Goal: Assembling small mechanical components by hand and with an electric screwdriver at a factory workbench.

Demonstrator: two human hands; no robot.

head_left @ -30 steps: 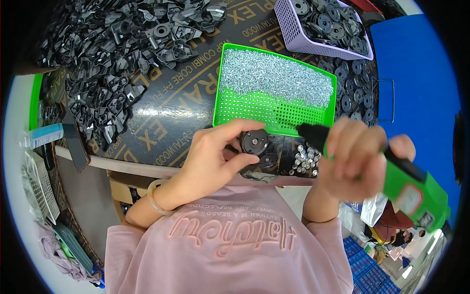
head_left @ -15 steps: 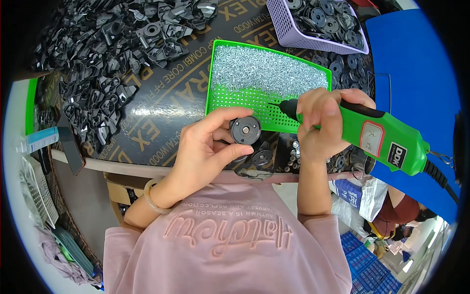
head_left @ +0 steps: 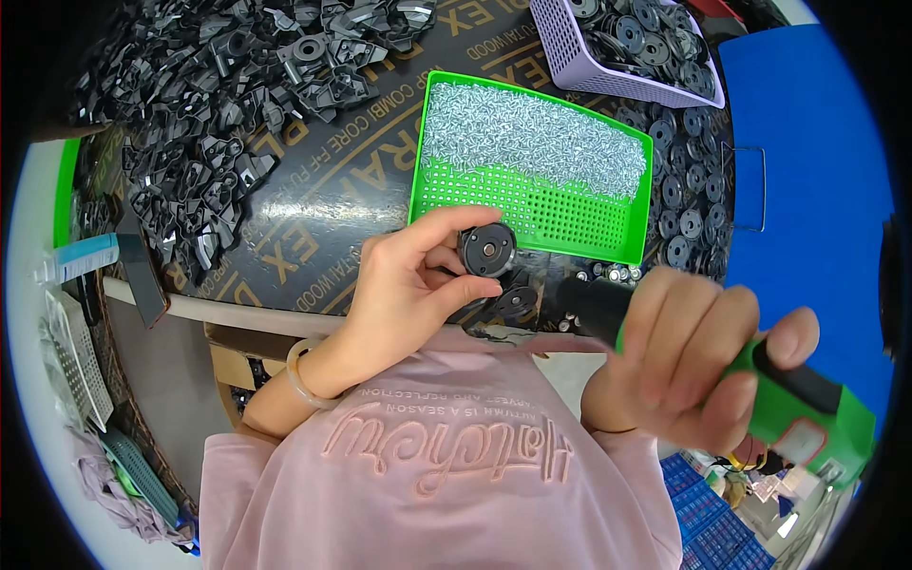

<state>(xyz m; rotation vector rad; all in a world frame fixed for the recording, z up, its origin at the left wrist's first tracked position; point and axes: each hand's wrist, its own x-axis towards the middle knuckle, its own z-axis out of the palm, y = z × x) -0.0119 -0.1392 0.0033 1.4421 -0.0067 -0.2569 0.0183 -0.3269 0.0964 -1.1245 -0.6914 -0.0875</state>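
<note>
dark table [head_left: 318,233] | green tray [head_left: 580,226]: on it | power screwdriver [head_left: 777,407]: nose pointing left | right hand [head_left: 692,361]: wrapped round screwdriver | left hand [head_left: 408,271]: half-closed, thumb and fingers pinching black disc [head_left: 487,251] | disc: by tray's near-left corner, apart from screwdriver

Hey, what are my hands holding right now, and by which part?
Your left hand pinches a round black part by opposite sides of its rim. Your right hand grips a green power driver around its body, just behind the black nose.
</note>
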